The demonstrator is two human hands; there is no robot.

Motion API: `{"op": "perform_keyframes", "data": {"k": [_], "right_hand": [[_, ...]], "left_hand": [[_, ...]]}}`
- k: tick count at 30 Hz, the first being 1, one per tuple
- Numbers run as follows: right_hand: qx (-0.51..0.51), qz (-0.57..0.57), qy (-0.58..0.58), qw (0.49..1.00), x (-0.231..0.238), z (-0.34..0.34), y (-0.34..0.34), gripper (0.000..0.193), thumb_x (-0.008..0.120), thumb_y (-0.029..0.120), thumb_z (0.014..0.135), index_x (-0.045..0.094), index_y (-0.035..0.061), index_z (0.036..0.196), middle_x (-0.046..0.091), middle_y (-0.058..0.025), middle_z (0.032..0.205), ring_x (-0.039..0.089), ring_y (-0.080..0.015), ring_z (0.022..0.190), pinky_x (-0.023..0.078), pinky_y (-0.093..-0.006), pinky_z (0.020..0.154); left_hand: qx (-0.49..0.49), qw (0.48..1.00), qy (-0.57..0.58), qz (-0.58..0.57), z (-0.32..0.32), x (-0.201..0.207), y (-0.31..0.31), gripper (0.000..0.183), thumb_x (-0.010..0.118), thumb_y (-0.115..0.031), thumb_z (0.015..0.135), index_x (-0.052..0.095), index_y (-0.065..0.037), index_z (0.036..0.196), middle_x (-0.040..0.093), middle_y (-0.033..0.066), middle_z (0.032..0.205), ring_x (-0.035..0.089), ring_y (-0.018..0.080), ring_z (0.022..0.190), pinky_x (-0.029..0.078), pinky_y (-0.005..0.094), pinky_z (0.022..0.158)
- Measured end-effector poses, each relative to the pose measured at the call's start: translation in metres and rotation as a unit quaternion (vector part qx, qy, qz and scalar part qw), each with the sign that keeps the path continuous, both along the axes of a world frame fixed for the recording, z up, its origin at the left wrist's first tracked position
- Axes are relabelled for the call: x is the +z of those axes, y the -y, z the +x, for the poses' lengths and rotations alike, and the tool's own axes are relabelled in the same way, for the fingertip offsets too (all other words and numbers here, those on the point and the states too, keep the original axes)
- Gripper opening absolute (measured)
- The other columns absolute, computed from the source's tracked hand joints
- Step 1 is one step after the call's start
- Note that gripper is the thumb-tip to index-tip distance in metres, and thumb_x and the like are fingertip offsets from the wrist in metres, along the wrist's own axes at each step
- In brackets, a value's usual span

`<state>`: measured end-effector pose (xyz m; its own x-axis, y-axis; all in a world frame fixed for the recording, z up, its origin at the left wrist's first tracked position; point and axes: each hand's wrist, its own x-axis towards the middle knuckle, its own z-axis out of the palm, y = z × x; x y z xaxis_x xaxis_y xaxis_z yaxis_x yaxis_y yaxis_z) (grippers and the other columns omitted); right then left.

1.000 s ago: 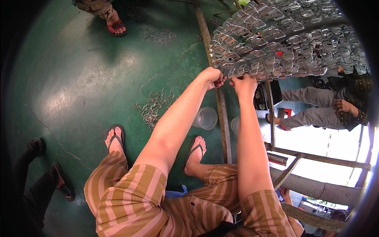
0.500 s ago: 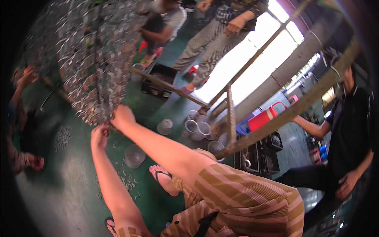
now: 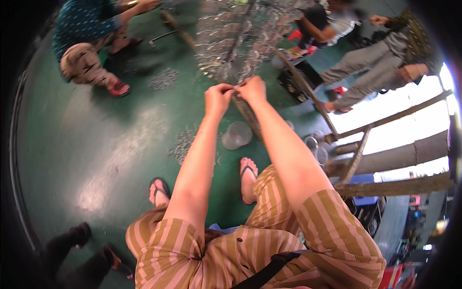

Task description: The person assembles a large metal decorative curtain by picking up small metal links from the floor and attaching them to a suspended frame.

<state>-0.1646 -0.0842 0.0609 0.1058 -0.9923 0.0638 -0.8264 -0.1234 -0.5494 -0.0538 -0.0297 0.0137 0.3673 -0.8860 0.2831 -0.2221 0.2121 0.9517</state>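
Note:
Dense rows of small, shiny metal strips (image 3: 224, 43) hang ahead of me at the top of the view. At their lower end my left hand (image 3: 218, 98) and my right hand (image 3: 252, 90) almost touch, thumbs and fingers pinched together. Whatever is between the fingertips is too small to make out. A brown bar (image 3: 248, 115) runs under the right hand and forearm. Below the hands a clear plastic tub (image 3: 237, 135) stands on the floor, beside a scatter of small grey pieces (image 3: 184, 144) partly hidden by my left forearm.
Another heap of small pieces (image 3: 165, 78) lies farther off on the green floor. A person in a teal patterned top (image 3: 84, 31) squats at the far left; others are at the far right. Brown frame poles (image 3: 394, 113), a black crate (image 3: 293, 82) and clear cups (image 3: 317, 149) stand on the right.
My view has swung left, so the hanging strips and both hands now appear farther right and higher. Both hands remain together at the strips' lower end.

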Motion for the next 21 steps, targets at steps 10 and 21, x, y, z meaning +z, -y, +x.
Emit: {"op": "perform_keyframes", "data": {"k": [10,21], "right_hand": [[0.039,0.235,0.229,0.944,-0.003,-0.001,-0.015,0.019,0.073,0.013,0.070,0.064,-0.0021,0.076,0.065,-0.0103,0.067,0.065,-0.0181,0.059,0.054,-0.0308,0.055],[-0.106,0.480,0.544,0.680,-0.075,-0.012,0.022,0.031,0.067,0.006,0.075,0.054,0.0005,0.102,0.056,-0.0167,0.101,0.059,-0.0292,0.089,0.049,-0.0410,0.079]], "left_hand": [[0.098,0.978,0.181,-0.045,0.017,-0.006,-0.012,0.007,0.064,-0.006,0.071,0.064,-0.004,0.078,0.064,0.0133,0.074,0.063,0.0287,0.068,0.050,0.0353,0.061],[0.135,0.970,0.176,-0.095,0.008,-0.008,-0.010,0.009,0.068,-0.004,0.072,0.063,-0.002,0.078,0.064,0.0112,0.071,0.063,0.0180,0.061,0.049,0.0270,0.059]]}}
